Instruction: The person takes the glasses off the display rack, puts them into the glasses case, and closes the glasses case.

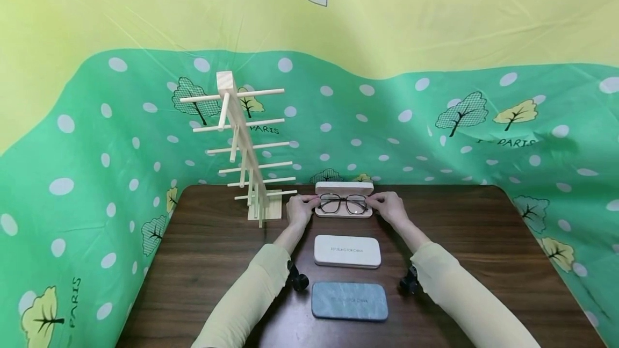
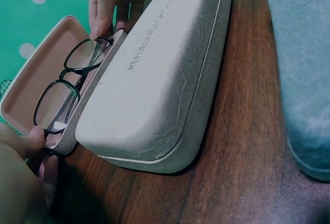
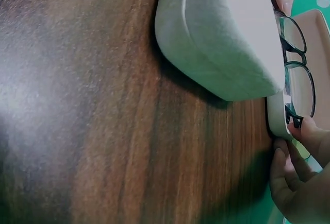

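Black-framed eyeglasses (image 1: 343,198) sit at an open glasses case (image 1: 344,216), pale outside with a pinkish lining, near the table's back edge. My left hand (image 1: 301,209) pinches the left end of the frame between thumb and fingers. At the opposite end, my right hand (image 1: 389,207) pinches the frame in the same way. The left wrist view shows the lenses upright within the case, the lid (image 2: 38,72) standing raised behind them. Whether the glasses touch the case floor, I cannot tell.
In front of the open case lies a closed white glasses case (image 1: 347,251), and nearer still a closed blue one (image 1: 349,301). A wooden peg rack (image 1: 242,133) stands left of my left hand. Patterned cloth (image 1: 411,122) hangs behind the brown table (image 1: 464,219).
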The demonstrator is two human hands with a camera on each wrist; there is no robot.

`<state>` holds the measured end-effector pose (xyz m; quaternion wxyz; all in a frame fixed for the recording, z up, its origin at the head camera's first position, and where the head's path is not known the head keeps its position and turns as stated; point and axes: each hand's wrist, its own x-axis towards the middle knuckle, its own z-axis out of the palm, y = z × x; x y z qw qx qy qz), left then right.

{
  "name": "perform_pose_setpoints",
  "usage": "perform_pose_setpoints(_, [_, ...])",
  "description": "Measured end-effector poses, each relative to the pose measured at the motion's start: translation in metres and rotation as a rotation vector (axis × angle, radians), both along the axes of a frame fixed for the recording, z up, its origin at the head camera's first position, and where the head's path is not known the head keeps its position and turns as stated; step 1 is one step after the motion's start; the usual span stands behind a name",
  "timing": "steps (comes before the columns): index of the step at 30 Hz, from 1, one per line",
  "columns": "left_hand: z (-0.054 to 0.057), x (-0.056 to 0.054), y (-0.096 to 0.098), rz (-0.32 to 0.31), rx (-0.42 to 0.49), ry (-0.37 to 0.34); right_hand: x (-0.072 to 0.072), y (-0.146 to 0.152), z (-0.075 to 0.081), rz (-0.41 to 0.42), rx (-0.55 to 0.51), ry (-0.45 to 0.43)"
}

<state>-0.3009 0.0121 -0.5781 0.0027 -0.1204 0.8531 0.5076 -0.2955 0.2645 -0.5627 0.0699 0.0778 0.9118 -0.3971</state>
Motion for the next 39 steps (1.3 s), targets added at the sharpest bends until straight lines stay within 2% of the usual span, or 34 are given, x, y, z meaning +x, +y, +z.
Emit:
perform_pose_setpoints(10, [0.001,0.005,0.0,-0.035,-0.024,0.023,0.005,0.004,-0.003,-0.014,0.01,0.069])
perform_pose_setpoints(23, [-0.001,0.005,-0.001,-0.045,0.007,0.041,0.006,0.004,-0.001,-0.045,-0.046,0.043])
perform_pose_setpoints(28, [0.001,0.007,-0.003,-0.024,0.07,0.043,0.007,0.008,0.0,-0.051,-0.129,0.006])
perform_pose_setpoints(34, [0.002,0.007,-0.007,-0.024,0.127,0.049,0.001,0.012,0.008,0.007,-0.259,-0.111])
perform_pose_setpoints(36, [0.003,0.007,-0.008,-0.035,0.142,0.041,-0.003,0.011,0.012,0.024,-0.287,-0.156])
perform_pose_setpoints(39, [0.004,0.007,-0.009,-0.085,0.163,0.0,-0.007,0.011,0.017,0.041,-0.308,-0.208])
